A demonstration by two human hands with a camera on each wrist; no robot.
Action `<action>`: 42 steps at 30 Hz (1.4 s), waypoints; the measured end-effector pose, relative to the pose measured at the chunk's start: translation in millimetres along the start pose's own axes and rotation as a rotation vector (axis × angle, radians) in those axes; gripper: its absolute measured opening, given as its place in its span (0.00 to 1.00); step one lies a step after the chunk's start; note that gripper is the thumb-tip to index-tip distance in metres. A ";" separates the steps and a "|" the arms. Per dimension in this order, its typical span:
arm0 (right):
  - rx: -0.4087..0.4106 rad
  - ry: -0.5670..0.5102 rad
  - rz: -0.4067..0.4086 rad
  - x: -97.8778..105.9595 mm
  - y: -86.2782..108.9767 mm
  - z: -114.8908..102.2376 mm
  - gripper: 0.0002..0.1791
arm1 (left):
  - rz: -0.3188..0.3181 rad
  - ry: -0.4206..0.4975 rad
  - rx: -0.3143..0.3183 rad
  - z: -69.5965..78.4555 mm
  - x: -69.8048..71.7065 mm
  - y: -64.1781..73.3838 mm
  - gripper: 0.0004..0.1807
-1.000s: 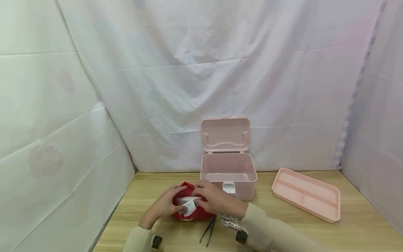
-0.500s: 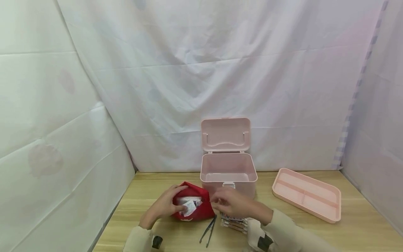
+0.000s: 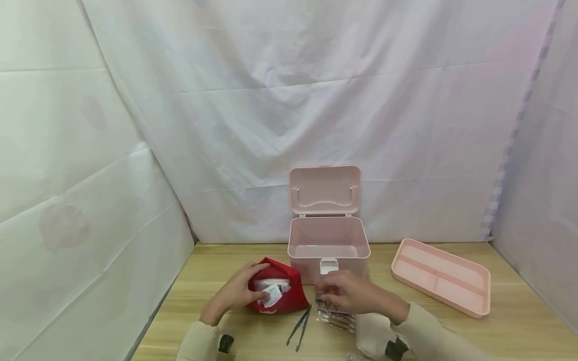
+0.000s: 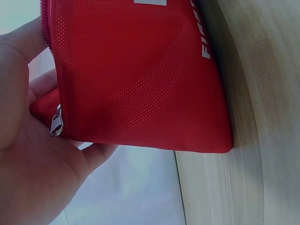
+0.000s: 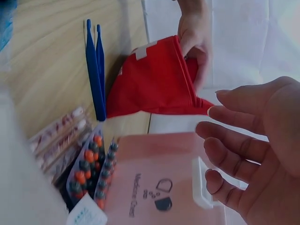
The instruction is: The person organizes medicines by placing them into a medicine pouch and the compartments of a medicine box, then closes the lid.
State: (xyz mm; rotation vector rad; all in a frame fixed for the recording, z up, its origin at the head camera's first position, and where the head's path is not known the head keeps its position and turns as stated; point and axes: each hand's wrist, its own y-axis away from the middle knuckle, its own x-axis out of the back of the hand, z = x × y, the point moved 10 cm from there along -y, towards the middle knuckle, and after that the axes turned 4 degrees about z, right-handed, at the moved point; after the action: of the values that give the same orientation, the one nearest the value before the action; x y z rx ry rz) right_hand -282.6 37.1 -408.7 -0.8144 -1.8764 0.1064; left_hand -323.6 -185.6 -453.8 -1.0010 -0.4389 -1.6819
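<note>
The left hand (image 3: 236, 291) grips the mouth of the red pouch (image 3: 292, 297) — blue tweezers (image 5: 99, 104) beside it — while the right hand (image 3: 356, 292), fingers loosely bent, hovers near capsule packs (image 5: 86, 168).

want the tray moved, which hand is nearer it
Right. The right hand is by the box, left of the tray; the left hand is farther left, holding the pouch.

Table (image 3: 519, 321): light wood, streaked grain
Tray (image 3: 441, 277): pale pink, low-walled, askew on the table's right, one long compartment behind two short ones
Tweezers (image 5: 96, 84): blue, flat on the table, tips spread
Back sheet (image 3: 298, 125): white, creased, hanging behind the table
Left sheet (image 3: 81, 150): white, fold lines, a faded round blotch (image 3: 64, 225) low down
Right sheet (image 3: 537, 175): whitish, a checked strip (image 3: 502, 173) at the back corner
</note>
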 end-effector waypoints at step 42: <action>-0.363 -0.100 0.033 9.5 86.2 97.9 0.15 | 0.002 0.000 -0.002 -1.9 -1.3 0.4 0.39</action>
State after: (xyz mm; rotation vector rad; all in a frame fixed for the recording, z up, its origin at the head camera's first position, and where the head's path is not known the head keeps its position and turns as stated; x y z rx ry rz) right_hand -325.5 136.3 -482.2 -1.1029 -2.0072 -0.1815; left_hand -323.8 -186.3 -456.1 -1.0026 -0.4361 -1.6815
